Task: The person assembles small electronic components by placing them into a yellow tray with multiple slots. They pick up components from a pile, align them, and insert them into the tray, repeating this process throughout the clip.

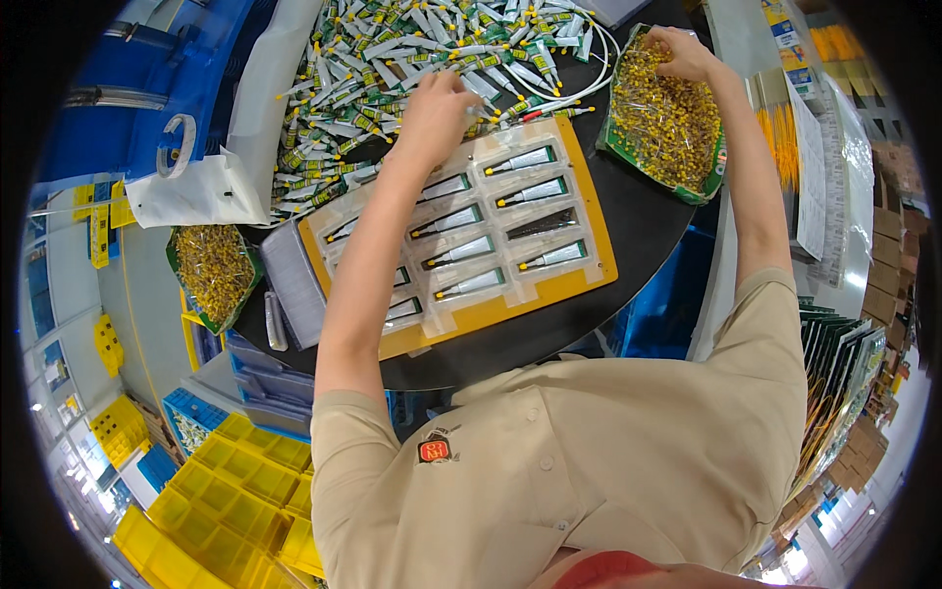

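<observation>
My left hand is at the near edge of a heap of small white-and-green tubes with yellow caps. Its fingers are curled together, and a pale bit shows at the fingertips, too small to name. Below it lies a yellow board carrying a clear plastic tray with rows of compartments. Most visible compartments hold a tube; one on the right looks dark. My left forearm hides part of the tray. My right hand reaches into a green-edged box of yellow-tipped small pieces, its fingers pinched among them.
Everything stands on a round black table. A second box of yellow-tipped pieces sits at the left, beside a stack of clear plastic sheets. A white cable loops by the tubes. Yellow bins stand lower left.
</observation>
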A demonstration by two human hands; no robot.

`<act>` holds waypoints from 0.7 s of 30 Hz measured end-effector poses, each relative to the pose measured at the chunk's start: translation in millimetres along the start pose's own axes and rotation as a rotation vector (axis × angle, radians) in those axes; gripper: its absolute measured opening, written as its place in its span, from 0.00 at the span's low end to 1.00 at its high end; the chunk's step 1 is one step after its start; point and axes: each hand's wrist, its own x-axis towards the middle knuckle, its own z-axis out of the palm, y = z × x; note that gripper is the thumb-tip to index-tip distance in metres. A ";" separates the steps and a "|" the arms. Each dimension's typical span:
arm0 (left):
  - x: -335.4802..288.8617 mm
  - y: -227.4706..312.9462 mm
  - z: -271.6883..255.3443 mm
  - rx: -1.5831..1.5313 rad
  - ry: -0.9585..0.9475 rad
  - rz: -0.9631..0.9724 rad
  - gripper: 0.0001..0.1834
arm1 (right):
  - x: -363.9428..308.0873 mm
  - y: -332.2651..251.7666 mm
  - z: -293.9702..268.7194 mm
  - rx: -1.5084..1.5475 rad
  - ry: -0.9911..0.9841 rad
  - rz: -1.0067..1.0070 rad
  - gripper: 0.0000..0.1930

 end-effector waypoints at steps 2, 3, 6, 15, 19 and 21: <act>9.7 3.9 -2.9 -0.031 -0.062 0.012 0.12 | 1.0 -3.5 -6.8 0.025 -0.091 0.032 0.21; 9.7 10.4 -6.8 -0.041 -0.023 -0.006 0.11 | 0.9 -2.6 -7.6 0.011 -0.090 0.078 0.22; -4.2 36.5 -27.9 -0.257 0.137 -0.173 0.08 | -0.4 7.1 0.7 0.003 0.001 0.008 0.22; -88.0 142.6 11.2 -0.468 0.186 -0.112 0.05 | -8.3 27.2 29.0 0.020 0.029 -0.048 0.23; -89.0 143.9 20.9 -0.356 0.267 -0.009 0.06 | -17.7 17.0 28.7 0.091 0.181 -0.184 0.23; -89.5 144.9 18.7 -0.300 0.227 -0.013 0.07 | -22.4 10.7 27.9 0.064 0.140 -0.148 0.23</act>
